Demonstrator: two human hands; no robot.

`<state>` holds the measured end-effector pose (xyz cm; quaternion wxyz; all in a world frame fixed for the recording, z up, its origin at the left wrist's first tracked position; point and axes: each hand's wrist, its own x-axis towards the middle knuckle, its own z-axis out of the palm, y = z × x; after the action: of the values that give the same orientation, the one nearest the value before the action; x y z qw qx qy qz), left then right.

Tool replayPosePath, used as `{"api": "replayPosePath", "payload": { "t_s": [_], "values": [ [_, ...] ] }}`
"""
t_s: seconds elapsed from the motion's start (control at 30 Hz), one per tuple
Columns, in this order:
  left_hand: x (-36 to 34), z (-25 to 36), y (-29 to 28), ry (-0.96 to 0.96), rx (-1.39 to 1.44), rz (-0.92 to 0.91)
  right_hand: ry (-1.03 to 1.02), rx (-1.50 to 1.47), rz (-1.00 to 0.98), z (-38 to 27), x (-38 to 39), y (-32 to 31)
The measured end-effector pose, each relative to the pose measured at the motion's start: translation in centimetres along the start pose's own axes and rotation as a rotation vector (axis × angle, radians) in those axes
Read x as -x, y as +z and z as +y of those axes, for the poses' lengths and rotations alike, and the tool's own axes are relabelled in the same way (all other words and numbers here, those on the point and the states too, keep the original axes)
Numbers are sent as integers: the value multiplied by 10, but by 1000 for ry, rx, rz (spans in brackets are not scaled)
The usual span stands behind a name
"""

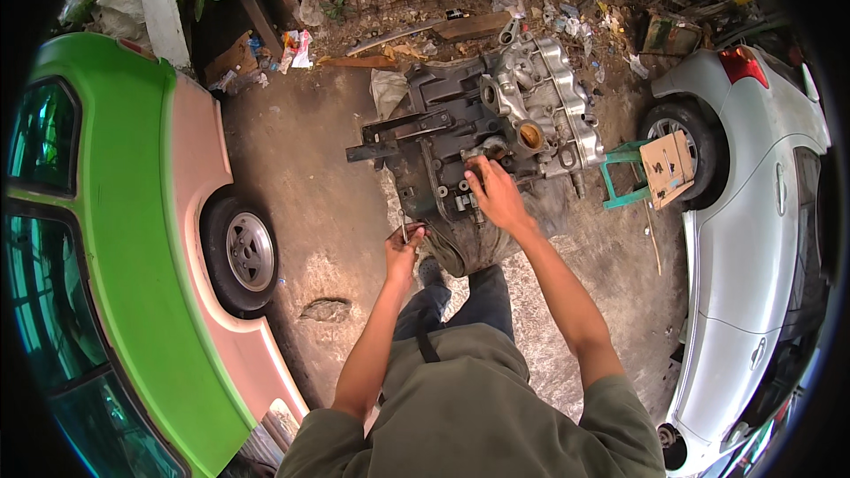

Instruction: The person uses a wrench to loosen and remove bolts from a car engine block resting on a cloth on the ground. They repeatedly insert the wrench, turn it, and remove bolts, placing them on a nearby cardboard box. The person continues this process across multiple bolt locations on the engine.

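Note:
A car engine stands in front of me, its block dark and greasy, with a silver metal casting on its right side. My left hand is closed in a pinch around a slim metal rod, held upright by the engine's near left corner. Whether it is a tool or a bolt I cannot tell. My right hand reaches over the near side of the engine, fingers bent and pressed together against it, just left of a round opening. What those fingertips grip, if anything, is hidden.
Dark cloth drapes below the engine's near edge. A green and pink car is on the left, a silver car on the right. Beside the silver car's wheel, a green stool carries cardboard with small dark parts. Litter and planks lie behind.

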<state>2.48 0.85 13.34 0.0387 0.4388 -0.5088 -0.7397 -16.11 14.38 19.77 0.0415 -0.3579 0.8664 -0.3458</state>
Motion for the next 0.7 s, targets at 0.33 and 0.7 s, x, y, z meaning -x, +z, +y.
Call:
{"api": "replayPosePath", "payload": {
  "t_s": [0.33,0.7],
  "values": [
    [-62,-44,26,-352,232,-81,-348,423,-351,58,-26,27],
    [-71,-42,19,-262,172,-187,-321,417,-336,57,-25,26]
  ]
}}
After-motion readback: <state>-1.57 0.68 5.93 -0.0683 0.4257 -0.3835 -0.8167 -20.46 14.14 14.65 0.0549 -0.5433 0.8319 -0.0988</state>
